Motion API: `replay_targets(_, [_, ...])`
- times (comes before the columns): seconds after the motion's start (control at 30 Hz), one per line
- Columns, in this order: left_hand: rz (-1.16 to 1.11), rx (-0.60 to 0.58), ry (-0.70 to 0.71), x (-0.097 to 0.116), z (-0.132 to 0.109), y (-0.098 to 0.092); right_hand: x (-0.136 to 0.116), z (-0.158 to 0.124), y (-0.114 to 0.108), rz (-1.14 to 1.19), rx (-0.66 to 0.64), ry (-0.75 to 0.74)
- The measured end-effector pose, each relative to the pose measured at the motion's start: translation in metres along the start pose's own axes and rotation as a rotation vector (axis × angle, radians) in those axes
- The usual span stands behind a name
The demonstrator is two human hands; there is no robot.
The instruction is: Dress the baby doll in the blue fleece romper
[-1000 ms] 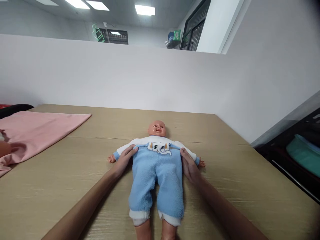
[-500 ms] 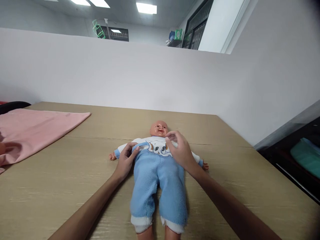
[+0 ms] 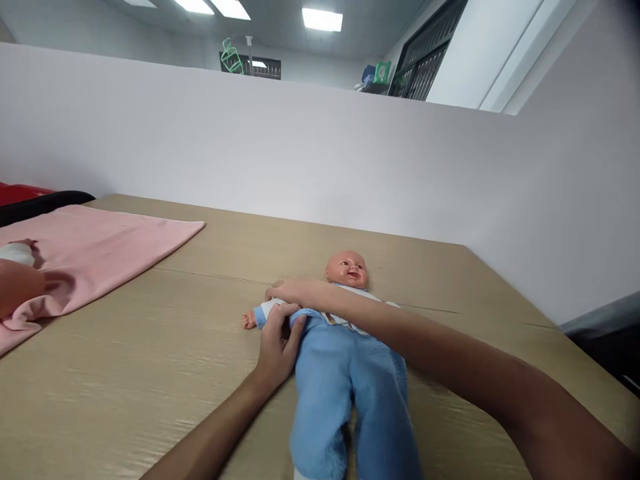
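Note:
A baby doll (image 3: 349, 269) lies on its back on the table, head toward the wall. It wears a blue and white romper (image 3: 325, 387) with a cartoon animal on the chest. At the doll's side on the left, my left hand (image 3: 278, 343) has its thumb and fingers closed on the blue edge of the romper. My right hand (image 3: 295, 291) reaches across the chest to the white sleeve (image 3: 269, 308) on the same side. Its fingers are bent down and partly hidden, so its hold is unclear. My right forearm covers much of the chest and the doll's other arm.
A pink cloth (image 3: 120, 243) is spread on the left of the wooden table (image 3: 165, 347), with part of another doll (image 3: 20, 287) on it. A black and red object (image 3: 45, 200) stands behind the cloth. The white wall (image 3: 275, 153) rises at the back.
My right hand has moved left from the doll's upper chest to the opposite sleeve. My left hand stays at the romper's edge. The view has turned left, showing more of the cloth.

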State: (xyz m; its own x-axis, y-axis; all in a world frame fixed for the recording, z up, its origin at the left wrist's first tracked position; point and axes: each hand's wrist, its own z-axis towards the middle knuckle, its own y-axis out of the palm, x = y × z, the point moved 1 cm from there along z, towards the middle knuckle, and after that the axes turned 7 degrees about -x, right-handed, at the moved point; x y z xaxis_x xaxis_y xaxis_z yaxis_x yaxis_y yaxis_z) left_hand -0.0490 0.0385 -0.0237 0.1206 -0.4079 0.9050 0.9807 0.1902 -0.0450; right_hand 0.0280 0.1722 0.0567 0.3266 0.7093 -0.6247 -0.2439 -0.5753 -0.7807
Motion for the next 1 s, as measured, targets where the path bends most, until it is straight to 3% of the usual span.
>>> replay_targets(0.13, [0.079, 0.0, 0.06, 0.002, -0.005, -0.005, -0.008, -0.022, -0.009, -0.122, -0.044, -0.003])
replay_targets(0.3, [0.159, -0.054, 0.168, 0.004, -0.012, -0.005, -0.015, -0.05, -0.026, -0.098, 0.041, -0.005])
replay_targets(0.43, [0.104, -0.092, 0.193, 0.001, -0.02, -0.006, -0.006, -0.061, -0.028, 0.051, 0.142, -0.001])
replay_targets(0.53, [0.094, 0.013, 0.135, -0.004, -0.022, -0.008, 0.003, -0.067, -0.03, 0.15, 0.202, -0.038])
replay_targets(0.63, [0.07, 0.161, 0.129, -0.001, -0.018, -0.008, 0.007, -0.073, -0.031, 0.143, 0.171, -0.08])
replay_targets(0.73, [-0.099, 0.228, 0.074, 0.008, -0.009, -0.005, 0.008, -0.079, -0.032, 0.134, 0.164, -0.109])
replay_targets(0.87, [-0.485, 0.168, -0.071, 0.019, 0.004, -0.002, 0.012, -0.082, -0.034, 0.13, 0.159, -0.131])
replay_targets(1.0, [-0.566, 0.141, -0.044, 0.019, 0.014, -0.009, 0.017, -0.085, -0.035, 0.133, 0.125, -0.141])
